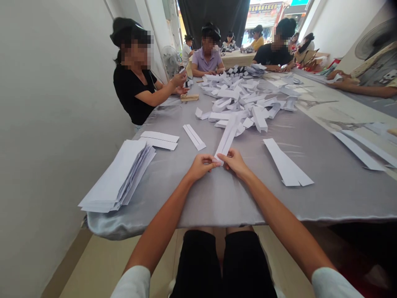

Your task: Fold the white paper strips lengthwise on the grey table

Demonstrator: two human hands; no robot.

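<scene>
A long folded white paper strip point(228, 135) lies lengthwise on the grey table cloth point(217, 194), pointing away from me. My left hand point(201, 166) pinches its near end from the left. My right hand point(235, 162) pinches the same end from the right, fingers closed on the paper. Both forearms reach over the table's front edge.
A stack of white sheets point(119, 178) hangs at the table's left front corner. Folded strips point(287, 167) lie to my right, others point(159, 140) to the left, and a heap of folded paper point(245, 101) fills the middle. Several people sit around the table; a wall is on the left.
</scene>
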